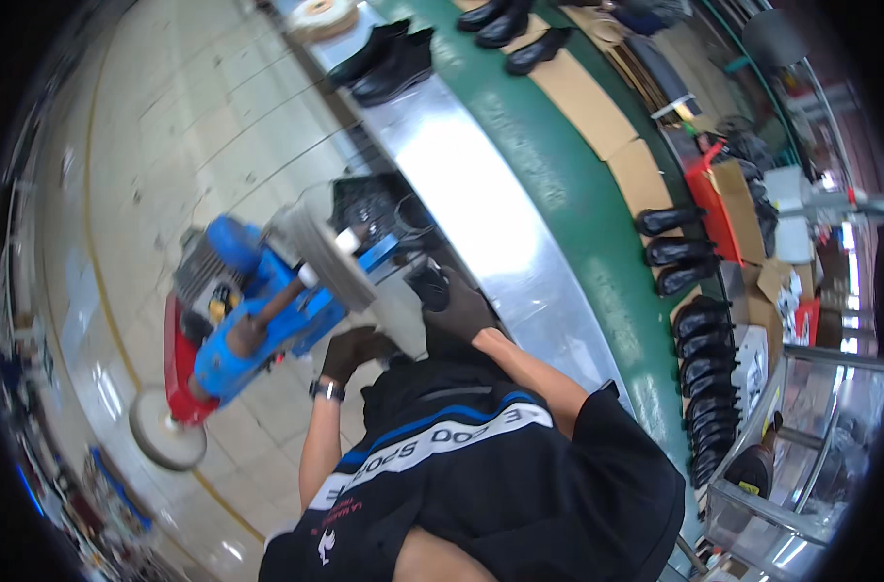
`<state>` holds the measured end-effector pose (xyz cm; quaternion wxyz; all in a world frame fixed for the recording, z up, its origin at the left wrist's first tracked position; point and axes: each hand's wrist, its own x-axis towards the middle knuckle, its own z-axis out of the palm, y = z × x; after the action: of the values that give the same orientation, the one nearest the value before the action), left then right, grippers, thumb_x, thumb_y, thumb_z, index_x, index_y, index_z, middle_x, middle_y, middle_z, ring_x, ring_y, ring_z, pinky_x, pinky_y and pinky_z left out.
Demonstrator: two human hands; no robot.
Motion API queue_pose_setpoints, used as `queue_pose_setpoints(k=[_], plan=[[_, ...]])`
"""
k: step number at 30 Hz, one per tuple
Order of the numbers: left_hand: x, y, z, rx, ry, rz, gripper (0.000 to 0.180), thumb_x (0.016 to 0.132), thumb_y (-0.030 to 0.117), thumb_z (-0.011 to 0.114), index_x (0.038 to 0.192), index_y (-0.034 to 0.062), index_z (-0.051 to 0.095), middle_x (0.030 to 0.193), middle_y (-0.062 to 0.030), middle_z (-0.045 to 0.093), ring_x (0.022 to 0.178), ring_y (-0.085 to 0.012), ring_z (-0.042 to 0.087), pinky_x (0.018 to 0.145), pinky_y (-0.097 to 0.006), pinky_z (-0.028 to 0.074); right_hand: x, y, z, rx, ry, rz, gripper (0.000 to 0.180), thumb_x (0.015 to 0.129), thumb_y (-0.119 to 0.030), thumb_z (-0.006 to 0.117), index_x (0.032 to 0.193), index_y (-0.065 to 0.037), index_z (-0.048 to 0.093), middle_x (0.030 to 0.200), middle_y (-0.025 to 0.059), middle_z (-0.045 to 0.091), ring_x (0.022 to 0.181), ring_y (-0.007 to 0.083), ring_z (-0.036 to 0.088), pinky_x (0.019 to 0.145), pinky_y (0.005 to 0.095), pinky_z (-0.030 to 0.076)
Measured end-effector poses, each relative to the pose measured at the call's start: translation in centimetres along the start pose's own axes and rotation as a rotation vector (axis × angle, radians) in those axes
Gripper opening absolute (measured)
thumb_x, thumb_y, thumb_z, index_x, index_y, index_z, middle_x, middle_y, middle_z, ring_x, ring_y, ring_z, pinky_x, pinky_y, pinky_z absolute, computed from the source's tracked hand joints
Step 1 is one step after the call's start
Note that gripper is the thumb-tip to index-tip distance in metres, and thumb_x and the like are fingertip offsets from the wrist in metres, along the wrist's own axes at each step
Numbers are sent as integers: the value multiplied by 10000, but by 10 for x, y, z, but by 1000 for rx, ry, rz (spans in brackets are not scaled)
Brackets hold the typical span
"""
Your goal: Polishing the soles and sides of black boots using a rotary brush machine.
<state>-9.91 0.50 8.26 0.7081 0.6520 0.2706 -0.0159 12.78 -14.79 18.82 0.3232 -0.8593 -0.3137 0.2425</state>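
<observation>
Both my hands wear dark gloves. In front of my body, my right hand (461,308) is closed round a black shoe (426,285), held beside the near edge of the metal-topped bench. My left hand (357,351) is lower and to the left, with a watch at the wrist; its fingers point toward my middle, and their grip is blurred against dark cloth. Just above the left hand stands the grey-white buffing wheel (327,254) of a blue and red polishing machine (243,339). The shoe is apart from the wheel.
The bench's shiny metal strip (476,194) runs diagonally to my right, with black boots (393,73) at its far end. Beyond lies a green surface (520,136) with cardboard and a row of black shoes (706,373). A second wheel (168,429) sits at the machine's left end.
</observation>
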Motion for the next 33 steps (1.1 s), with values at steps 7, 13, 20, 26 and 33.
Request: queue_pose_setpoints(k=[7,13,20,26,33], plan=[[-126,-196,-30,-161,149,-610,355,847,227,395,1153,75,488,1031,-108,602,836,-195,588,619,-318,469,-31,147,-79,-273,181,191,612,547,-286,719,1053,-28,491,973,180,535,914,353,527,789,422,445],[-73,-115,-7,-385,195,-757,361,841,288,423,1119,91,542,1007,-100,609,802,-218,580,645,-336,478,-30,130,-107,-419,-183,327,626,572,-393,721,1059,-50,528,979,189,527,913,353,530,808,447,439],[-60,69,39,-177,491,-836,321,843,183,453,1122,49,536,1057,-111,600,877,-243,606,678,-340,499,282,168,-196,-391,15,-118,595,718,-305,636,1181,1,420,1231,229,418,1097,355,457,919,413,384],[-62,139,59,15,386,-674,327,881,180,445,1162,19,492,1134,-122,561,956,-228,583,744,-336,492,485,98,-307,-435,456,110,548,752,-174,540,1245,-75,321,1310,162,352,1039,354,522,810,428,468],[-29,131,76,691,47,-153,383,854,144,478,1213,16,442,1153,-134,544,1030,-226,544,824,-319,458,489,110,-315,-467,384,203,252,787,-182,498,988,-56,583,1045,173,567,955,330,573,803,420,465]])
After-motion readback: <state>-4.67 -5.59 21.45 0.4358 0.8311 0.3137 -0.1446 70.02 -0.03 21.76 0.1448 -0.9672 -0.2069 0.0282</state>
